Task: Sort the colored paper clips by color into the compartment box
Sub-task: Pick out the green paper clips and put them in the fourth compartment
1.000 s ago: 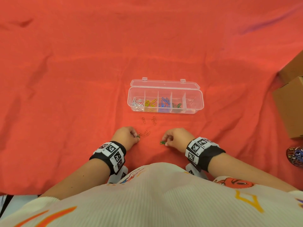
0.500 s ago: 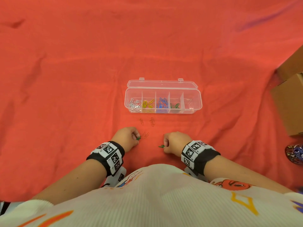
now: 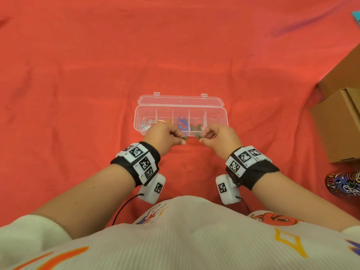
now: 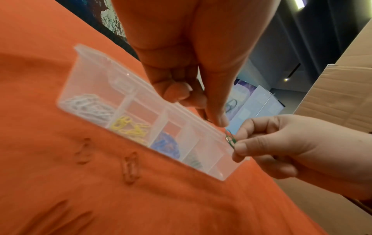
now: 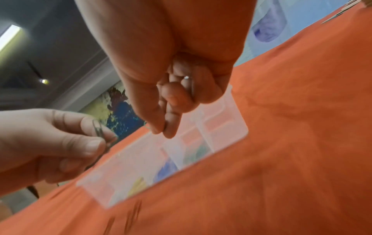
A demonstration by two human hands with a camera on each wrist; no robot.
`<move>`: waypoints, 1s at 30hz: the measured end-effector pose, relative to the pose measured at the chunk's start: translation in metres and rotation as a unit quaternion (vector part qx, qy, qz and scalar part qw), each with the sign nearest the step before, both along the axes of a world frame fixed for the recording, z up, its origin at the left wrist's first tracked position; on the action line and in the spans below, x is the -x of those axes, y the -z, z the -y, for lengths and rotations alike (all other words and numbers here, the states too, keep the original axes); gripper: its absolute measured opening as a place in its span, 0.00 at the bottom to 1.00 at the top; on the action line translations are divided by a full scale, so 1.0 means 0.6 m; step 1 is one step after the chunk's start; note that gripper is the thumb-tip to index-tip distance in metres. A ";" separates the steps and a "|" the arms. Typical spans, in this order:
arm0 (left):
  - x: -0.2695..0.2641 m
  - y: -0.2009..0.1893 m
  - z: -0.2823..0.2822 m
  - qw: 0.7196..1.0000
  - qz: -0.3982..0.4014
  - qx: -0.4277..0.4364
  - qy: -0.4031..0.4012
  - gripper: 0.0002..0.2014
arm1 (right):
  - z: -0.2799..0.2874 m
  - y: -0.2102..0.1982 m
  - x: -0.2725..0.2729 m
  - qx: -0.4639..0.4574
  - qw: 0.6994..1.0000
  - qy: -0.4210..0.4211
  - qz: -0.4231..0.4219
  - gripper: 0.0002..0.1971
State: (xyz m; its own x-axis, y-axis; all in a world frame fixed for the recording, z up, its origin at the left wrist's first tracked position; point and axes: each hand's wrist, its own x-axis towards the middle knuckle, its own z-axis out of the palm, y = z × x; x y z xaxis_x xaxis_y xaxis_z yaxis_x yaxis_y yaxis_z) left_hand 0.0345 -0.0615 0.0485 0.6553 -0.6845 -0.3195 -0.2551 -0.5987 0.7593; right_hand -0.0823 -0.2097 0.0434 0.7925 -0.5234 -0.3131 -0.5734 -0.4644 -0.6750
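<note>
left hand (image 3: 165,136) and right hand (image 3: 220,138), raised side by side at the box's near wall, each pinch a green clip between thumb and forefinger: left clip (image 3: 183,137), right clip (image 3: 198,135). at 12 o'clock of the hands lies the open compartment box (image 3: 214,106), holding, left to right, white, yellow, blue and green clips; the last cell's contents are probably nil, though blurred. red clips (image 3: 188,169) lie on the red cloth (image 3: 78,75) at 6 o'clock of the hands. cardboard boxes (image 3: 339,121) sit at 3 o'clock.

It looks like an indoor hall or studio: a red cloth (image 3: 97,75) over the table, cardboard boxes (image 3: 339,121) at right, murals (image 5: 118,109) on far walls.
</note>
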 end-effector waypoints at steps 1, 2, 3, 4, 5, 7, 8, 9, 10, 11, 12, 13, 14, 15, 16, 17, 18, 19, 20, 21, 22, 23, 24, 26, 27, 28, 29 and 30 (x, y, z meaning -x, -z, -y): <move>-0.003 -0.005 0.013 1.000 0.001 -0.001 -0.006 0.06 | 0.009 -0.003 -0.004 0.001 1.000 0.011 0.007 0.05; -0.006 -0.010 0.026 1.000 0.001 -0.001 -0.007 0.06 | 0.017 -0.005 -0.008 0.006 1.000 0.017 0.011 0.06; -0.009 -0.014 0.038 1.000 0.002 -0.002 -0.007 0.07 | 0.023 -0.008 -0.011 0.010 1.000 0.021 0.017 0.07; -0.011 -0.017 0.050 1.000 0.004 -0.003 -0.006 0.08 | 0.029 -0.010 -0.015 0.013 0.999 0.025 0.023 0.08; -0.012 -0.019 0.061 1.000 0.006 -0.007 -0.005 0.08 | 0.033 -0.012 -0.019 0.018 0.999 0.030 0.027 0.08; -0.015 -0.020 0.078 1.000 0.011 -0.021 -0.004 0.10 | 0.039 -0.014 -0.025 0.036 0.998 0.039 0.024 0.08; -0.014 -0.021 0.085 0.999 0.011 -0.031 -0.003 0.11 | 0.041 -0.015 -0.028 0.045 0.998 0.043 0.020 0.08; -0.014 -0.020 0.091 0.999 0.010 -0.041 -0.002 0.12 | 0.043 -0.014 -0.030 0.049 0.998 0.044 0.017 0.08; -0.012 -0.019 0.097 0.999 0.011 -0.049 0.000 0.12 | 0.045 -0.014 -0.033 0.053 0.998 0.040 0.012 0.09; -0.010 -0.016 0.101 0.998 0.015 -0.055 0.001 0.11 | 0.046 -0.014 -0.035 0.057 0.998 0.032 0.004 0.09; -0.008 -0.013 0.104 0.998 0.021 -0.057 -0.001 0.11 | 0.046 -0.013 -0.036 0.060 0.998 0.024 -0.004 0.10; -0.006 -0.011 0.106 0.998 0.027 -0.059 -0.005 0.11 | 0.046 -0.013 -0.037 0.061 0.998 0.017 -0.012 0.10; -0.004 -0.008 0.107 0.998 0.032 -0.058 -0.009 0.11 | 0.045 -0.013 -0.038 0.061 0.998 0.012 -0.019 0.10; -0.003 -0.007 0.107 0.998 0.036 -0.058 -0.011 0.11 | 0.045 -0.013 -0.038 0.061 0.998 0.008 -0.023 0.11; -0.003 -0.006 0.108 0.997 0.041 -0.059 -0.011 0.11 | 0.044 -0.013 -0.037 0.062 0.998 0.002 -0.025 0.11; -0.002 -0.006 0.109 0.997 0.045 -0.061 -0.009 0.11 | 0.044 -0.013 -0.037 0.063 0.998 -0.005 -0.028 0.12; -0.003 -0.007 0.109 0.997 0.048 -0.063 -0.006 0.11 | 0.044 -0.014 -0.036 0.067 0.997 -0.012 -0.031 0.12; -0.004 -0.007 0.109 0.997 0.049 -0.065 -0.004 0.12 | 0.045 -0.014 -0.035 0.069 0.997 -0.016 -0.033 0.13; -0.004 -0.007 0.109 0.997 0.048 -0.068 -0.003 0.12 | 0.046 -0.013 -0.033 0.070 0.997 -0.017 -0.031 0.13; -0.003 -0.008 0.108 0.996 0.046 -0.072 -0.004 0.13 | 0.047 -0.013 -0.032 0.068 0.997 -0.016 -0.024 0.13; -0.002 -0.008 0.106 0.996 0.046 -0.075 -0.004 0.13 | 0.047 -0.012 -0.031 0.066 0.998 -0.016 -0.015 0.12; -0.002 -0.008 0.104 0.996 0.047 -0.073 -0.005 0.13 | 0.047 -0.012 -0.029 0.064 0.998 -0.015 -0.006 0.12; -0.001 -0.009 0.101 0.997 0.050 -0.067 -0.008 0.13 | 0.045 -0.012 -0.027 0.063 0.998 -0.016 0.003 0.12; 0.002 -0.011 0.092 0.997 0.058 -0.047 -0.014 0.11 | 0.042 -0.013 -0.021 0.058 0.998 -0.016 0.021 0.11; 0.004 -0.011 0.085 0.997 0.066 -0.035 -0.018 0.10 | 0.040 -0.014 -0.017 0.053 0.998 -0.018 0.027 0.11; 0.005 -0.011 0.076 0.997 0.075 -0.024 -0.021 0.09 | 0.037 -0.014 -0.013 0.049 0.998 -0.023 0.029 0.11; 0.006 -0.009 0.066 0.996 0.083 -0.014 -0.025 0.08 | 0.034 -0.013 -0.008 0.047 0.998 -0.034 0.023 0.10; 0.007 -0.005 0.055 0.996 0.090 -0.005 -0.028 0.07 | 0.032 -0.011 -0.002 0.046 0.998 -0.049 0.013 0.10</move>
State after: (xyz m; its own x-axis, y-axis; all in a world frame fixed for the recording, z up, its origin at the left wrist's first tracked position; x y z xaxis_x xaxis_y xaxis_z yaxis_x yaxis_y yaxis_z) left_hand 0.0306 -0.0942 0.0518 0.7391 -0.6430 -0.2007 -0.3531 -0.6236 0.6975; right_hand -0.0809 -0.2290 0.0500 0.8481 -0.4692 -0.2462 -0.5056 -0.5777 -0.6408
